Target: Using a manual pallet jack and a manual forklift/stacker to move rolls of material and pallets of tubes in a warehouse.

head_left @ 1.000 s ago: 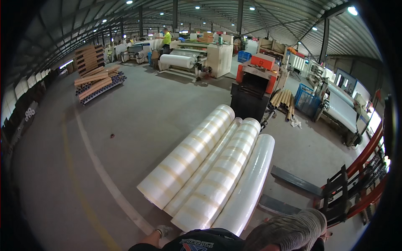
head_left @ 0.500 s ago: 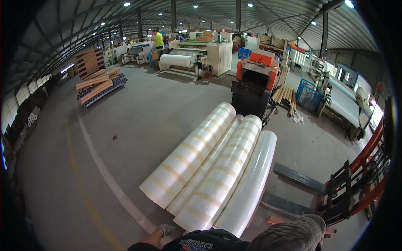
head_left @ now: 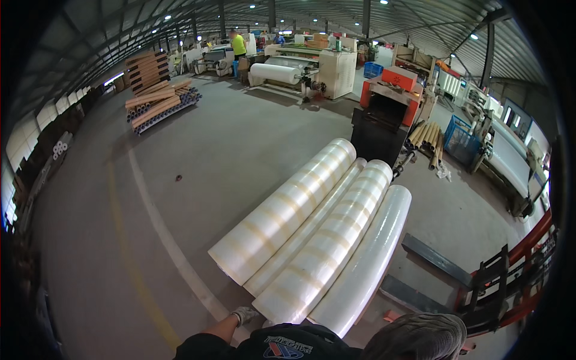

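Observation:
My left hand (head_left: 245, 315), in a pale knit glove, is low in front of my black shirt. Its fingers look loosely stretched toward the near end of a plastic-wrapped roll (head_left: 321, 249) with tan bands; whether they touch it is unclear. Beside that roll lie another banded film roll (head_left: 282, 213), a narrower roll (head_left: 312, 225) between them and a plain white roll (head_left: 372, 258). A large grey ribbed knit shape (head_left: 417, 337), close to the camera at the lower right, may be my right hand's glove; no fingers show.
Dark forks (head_left: 435, 261) of an orange-framed lifting machine stand at the right. An orange-and-black machine (head_left: 387, 108) is beyond the rolls, with cardboard tubes (head_left: 427, 141) and a blue crate (head_left: 461, 137) beside it. Stacked tubes (head_left: 159, 105) stand far left; a person in yellow (head_left: 239, 45) is farther back.
The view has swung left, so the surroundings sit farther right in the picture. My left hand appears slightly nearer the banded roll's end. The rolls keep their arrangement.

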The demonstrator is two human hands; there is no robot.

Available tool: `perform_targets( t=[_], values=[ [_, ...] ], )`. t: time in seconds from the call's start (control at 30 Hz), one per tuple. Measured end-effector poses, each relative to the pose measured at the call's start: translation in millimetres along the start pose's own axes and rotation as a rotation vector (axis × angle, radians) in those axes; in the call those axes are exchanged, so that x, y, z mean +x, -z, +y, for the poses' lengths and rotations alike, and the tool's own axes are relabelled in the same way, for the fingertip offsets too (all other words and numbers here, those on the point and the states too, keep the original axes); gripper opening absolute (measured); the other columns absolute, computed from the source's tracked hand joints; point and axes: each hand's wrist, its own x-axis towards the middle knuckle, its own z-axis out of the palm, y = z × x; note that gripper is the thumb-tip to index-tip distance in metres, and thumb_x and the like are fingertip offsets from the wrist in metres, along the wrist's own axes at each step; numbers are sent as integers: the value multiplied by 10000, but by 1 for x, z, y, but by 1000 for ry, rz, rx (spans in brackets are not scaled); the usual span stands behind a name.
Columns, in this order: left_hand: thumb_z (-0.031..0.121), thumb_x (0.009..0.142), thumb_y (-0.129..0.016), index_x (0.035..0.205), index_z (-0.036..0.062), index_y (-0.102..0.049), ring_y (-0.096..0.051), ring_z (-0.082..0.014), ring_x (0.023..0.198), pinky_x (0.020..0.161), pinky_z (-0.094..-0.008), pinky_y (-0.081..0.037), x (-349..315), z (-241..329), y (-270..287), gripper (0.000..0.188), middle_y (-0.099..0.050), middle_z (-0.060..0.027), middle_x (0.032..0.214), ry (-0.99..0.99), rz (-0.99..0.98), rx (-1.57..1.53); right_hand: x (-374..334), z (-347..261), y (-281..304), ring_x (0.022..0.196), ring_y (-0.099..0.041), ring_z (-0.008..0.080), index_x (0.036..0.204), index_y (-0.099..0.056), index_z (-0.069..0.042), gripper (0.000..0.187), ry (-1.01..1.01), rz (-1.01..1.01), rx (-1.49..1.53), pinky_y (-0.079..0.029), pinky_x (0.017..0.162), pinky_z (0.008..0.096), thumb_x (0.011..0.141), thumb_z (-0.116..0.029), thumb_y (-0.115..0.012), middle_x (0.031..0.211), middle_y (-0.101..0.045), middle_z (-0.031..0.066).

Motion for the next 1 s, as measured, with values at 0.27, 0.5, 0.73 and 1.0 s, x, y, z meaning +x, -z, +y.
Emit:
perform_targets(
  t=[0.27,0.5,0.73,1.0],
  values=[
    [281,874,-443,1079,122,-578,-606,-201,771,658,-309,-496,7,-30,-19,293,-598,-71,975,-317,60,358,-12,25,6,655,-606,260,916,-569,73,502,237,48,216,-451,540,331,771,-402,-643,770,-608,129],
    [234,863,-450,1110,128,-545,-589,-182,848,730,-287,-480,-6,3,-33,286,-597,-48,995,-203,-56,427,-51,31,36,715,-617,276,998,-572,48,454,30,181,144,-474,644,344,745,-307,-699,833,-624,151],
    [404,783,-571,1111,39,-545,-547,-191,989,852,-276,-429,-46,118,4,492,-564,-92,1128,196,55,-401,-144,109,46,740,-619,317,1006,-562,46,374,-344,665,457,-500,652,395,744,-196,-676,783,-607,221],
    [512,730,-591,1350,133,-263,-276,-282,1263,1028,-392,-238,-14,249,70,797,-293,-145,1362,-94,577,234,-222,252,28,763,-613,263,1087,-503,14,331,-605,1086,827,-480,733,377,836,-192,-569,850,-615,155]
  ],
)
